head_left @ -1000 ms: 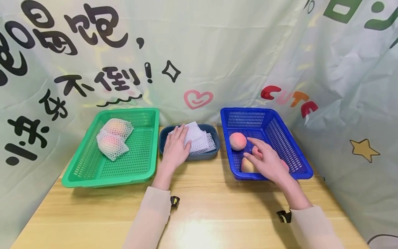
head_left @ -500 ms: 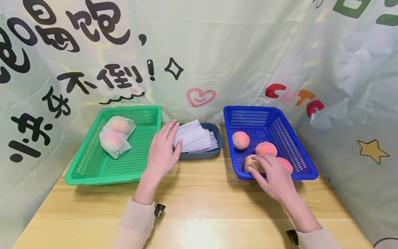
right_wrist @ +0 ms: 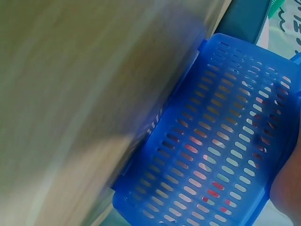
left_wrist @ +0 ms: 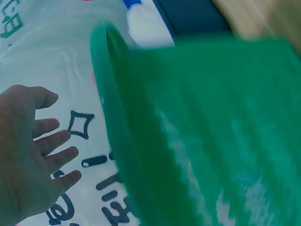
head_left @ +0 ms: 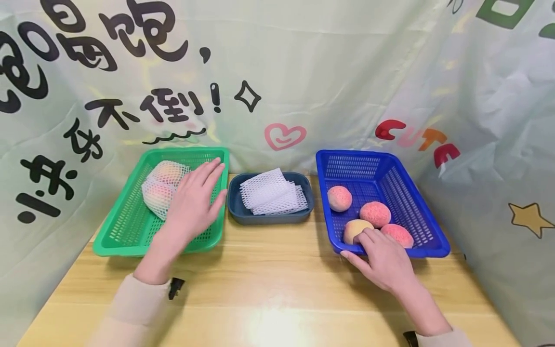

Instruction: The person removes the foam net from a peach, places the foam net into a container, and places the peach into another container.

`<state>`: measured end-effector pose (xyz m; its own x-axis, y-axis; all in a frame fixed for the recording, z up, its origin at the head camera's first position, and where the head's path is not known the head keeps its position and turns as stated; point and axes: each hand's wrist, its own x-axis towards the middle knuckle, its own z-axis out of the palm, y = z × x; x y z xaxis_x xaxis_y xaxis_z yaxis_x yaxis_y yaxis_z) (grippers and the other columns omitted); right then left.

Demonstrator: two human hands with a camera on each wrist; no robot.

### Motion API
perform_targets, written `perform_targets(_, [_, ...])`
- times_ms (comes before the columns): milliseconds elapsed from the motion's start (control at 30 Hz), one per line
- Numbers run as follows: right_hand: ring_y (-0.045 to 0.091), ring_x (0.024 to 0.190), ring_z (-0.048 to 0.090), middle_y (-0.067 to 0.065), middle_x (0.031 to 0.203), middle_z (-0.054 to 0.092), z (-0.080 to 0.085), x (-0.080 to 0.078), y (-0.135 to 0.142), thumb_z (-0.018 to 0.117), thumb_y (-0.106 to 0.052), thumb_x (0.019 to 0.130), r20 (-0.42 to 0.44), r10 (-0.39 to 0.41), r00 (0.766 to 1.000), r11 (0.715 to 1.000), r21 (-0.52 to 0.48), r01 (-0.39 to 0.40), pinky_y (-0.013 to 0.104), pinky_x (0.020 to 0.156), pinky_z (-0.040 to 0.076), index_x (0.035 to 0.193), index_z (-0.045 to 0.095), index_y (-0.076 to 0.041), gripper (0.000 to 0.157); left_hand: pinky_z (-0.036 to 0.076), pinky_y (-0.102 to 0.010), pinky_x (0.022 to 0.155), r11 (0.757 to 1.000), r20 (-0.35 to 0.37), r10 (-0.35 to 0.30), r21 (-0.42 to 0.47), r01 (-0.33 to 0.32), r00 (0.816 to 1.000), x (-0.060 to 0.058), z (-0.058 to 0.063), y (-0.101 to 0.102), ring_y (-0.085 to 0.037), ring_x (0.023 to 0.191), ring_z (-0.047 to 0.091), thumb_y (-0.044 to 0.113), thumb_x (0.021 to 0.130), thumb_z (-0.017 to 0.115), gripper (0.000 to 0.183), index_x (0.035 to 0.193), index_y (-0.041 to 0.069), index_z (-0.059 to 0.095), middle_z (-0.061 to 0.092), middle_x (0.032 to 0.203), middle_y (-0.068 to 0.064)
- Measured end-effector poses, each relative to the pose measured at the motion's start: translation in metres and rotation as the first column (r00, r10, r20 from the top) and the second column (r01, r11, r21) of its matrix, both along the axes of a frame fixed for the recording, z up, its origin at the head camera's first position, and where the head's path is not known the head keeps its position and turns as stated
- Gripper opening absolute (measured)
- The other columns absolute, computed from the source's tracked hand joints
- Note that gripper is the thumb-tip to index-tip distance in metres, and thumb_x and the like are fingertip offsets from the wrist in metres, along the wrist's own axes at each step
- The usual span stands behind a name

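Note:
My left hand (head_left: 195,200) is over the right side of the green basket (head_left: 130,250), fingers straight and holding nothing. In the left wrist view that hand (left_wrist: 33,150) appears beside the blurred green basket wall (left_wrist: 197,117). Two peaches in white foam nets (head_left: 158,193) lie in this basket, partly behind the hand. My right hand (head_left: 386,260) grips the near rim of the blue basket (head_left: 427,250), fingers curled over it and thumb outside. Inside lie several bare peaches (head_left: 375,213); the fingers partly cover a yellowish one (head_left: 355,230).
Between the baskets stands a small dark grey-blue tray (head_left: 273,219) holding folded white foam nets (head_left: 273,193). All three containers are on a light wooden table (head_left: 260,274). A printed cloth (head_left: 347,72) hangs behind and at the sides.
My left hand has moved left from the foam nets in the tray to the green basket. My right hand has drawn back from above the peaches to the blue basket's near rim.

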<state>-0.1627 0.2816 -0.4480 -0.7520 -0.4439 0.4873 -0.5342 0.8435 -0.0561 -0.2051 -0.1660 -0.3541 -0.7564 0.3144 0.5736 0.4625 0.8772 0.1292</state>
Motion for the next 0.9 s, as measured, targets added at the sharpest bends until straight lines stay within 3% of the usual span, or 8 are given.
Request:
perform_targets(167, [0.019, 0.074, 0.056, -0.005, 0.083, 0.054, -0.002, -0.002, -0.002, 0.071, -0.055, 0.092, -0.010, -0.018, 1.000, 1.000, 0.023, 0.018, 0.038, 0.066, 0.046, 0.089, 0.059, -0.016, 0.041, 0.033, -0.063, 0.116, 0.988, 0.060, 0.034, -0.155, -0.025, 0.998, -0.007, 0.014, -0.028, -0.041, 0.145, 0.041, 0.024, 0.102, 0.061, 0.058, 0.154, 0.004, 0.046, 0.043, 0.161, -0.015])
perform_targets(400, [0.020, 0.074, 0.056, -0.005, 0.081, 0.053, -0.003, -0.002, -0.002, 0.070, -0.057, 0.092, -0.014, -0.023, 1.000, 0.999, 0.029, 0.023, 0.039, 0.066, 0.046, 0.087, 0.058, -0.016, 0.042, 0.038, -0.061, 0.112, 0.952, 0.087, 0.038, -0.307, -0.010, 0.995, -0.024, 0.026, -0.059, -0.041, 0.143, 0.044, 0.024, 0.099, 0.066, 0.060, 0.151, 0.001, 0.049, 0.048, 0.156, -0.019])
perform_targets(533, [0.020, 0.075, 0.056, -0.005, 0.081, 0.054, -0.004, -0.002, -0.002, 0.070, -0.058, 0.092, -0.017, -0.023, 1.000, 0.999, 0.029, 0.024, 0.039, 0.067, 0.047, 0.087, 0.059, -0.016, 0.043, 0.037, -0.063, 0.113, 0.924, 0.168, 0.064, -0.383, 0.005, 0.984, -0.035, 0.028, -0.075, -0.042, 0.143, 0.043, 0.027, 0.099, 0.066, 0.062, 0.152, 0.002, 0.049, 0.046, 0.157, -0.019])
perform_targets(633, [0.020, 0.075, 0.056, -0.005, 0.081, 0.054, -0.003, -0.001, -0.003, 0.070, -0.058, 0.092, -0.020, -0.027, 0.999, 0.999, 0.027, 0.028, 0.039, 0.067, 0.047, 0.087, 0.059, -0.016, 0.043, 0.034, -0.065, 0.114, 0.915, 0.250, 0.105, -0.403, 0.005, 0.963, -0.048, 0.027, -0.087, -0.044, 0.145, 0.040, 0.030, 0.099, 0.066, 0.065, 0.154, 0.003, 0.045, 0.043, 0.159, -0.020])
perform_targets(733, [0.020, 0.075, 0.057, -0.005, 0.081, 0.054, -0.002, -0.001, -0.003, 0.070, -0.057, 0.091, -0.017, -0.032, 0.999, 0.999, 0.025, 0.032, 0.040, 0.067, 0.048, 0.087, 0.059, -0.016, 0.043, 0.035, -0.068, 0.111, 0.924, 0.323, 0.145, -0.382, -0.011, 0.935, -0.066, 0.023, -0.101, -0.048, 0.143, 0.040, 0.032, 0.099, 0.066, 0.068, 0.155, 0.000, 0.044, 0.041, 0.159, -0.024])
perform_targets(900, [0.020, 0.076, 0.057, -0.005, 0.082, 0.054, -0.002, -0.001, -0.004, 0.071, -0.057, 0.091, -0.007, -0.031, 1.000, 0.999, 0.026, 0.031, 0.040, 0.068, 0.048, 0.089, 0.060, -0.016, 0.042, 0.031, -0.072, 0.112, 0.945, 0.447, 0.210, -0.319, -0.064, 0.869, -0.094, 0.013, -0.128, -0.056, 0.142, 0.034, 0.032, 0.099, 0.063, 0.073, 0.157, -0.005, 0.036, 0.032, 0.160, -0.031])
